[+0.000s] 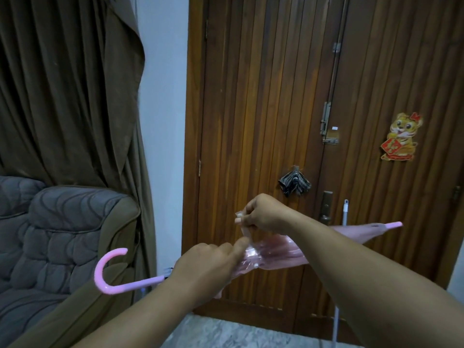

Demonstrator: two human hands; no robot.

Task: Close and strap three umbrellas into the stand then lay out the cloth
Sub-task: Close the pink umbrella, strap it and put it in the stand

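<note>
The closed pink umbrella is gripped by the left hand; its strap is pinched by the right hand, near the door.

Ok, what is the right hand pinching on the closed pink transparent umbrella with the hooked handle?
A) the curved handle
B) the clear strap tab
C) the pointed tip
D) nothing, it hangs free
B: the right hand pinches the clear strap tab above the closed pink transparent umbrella, far from the hooked handle and tip.
</note>
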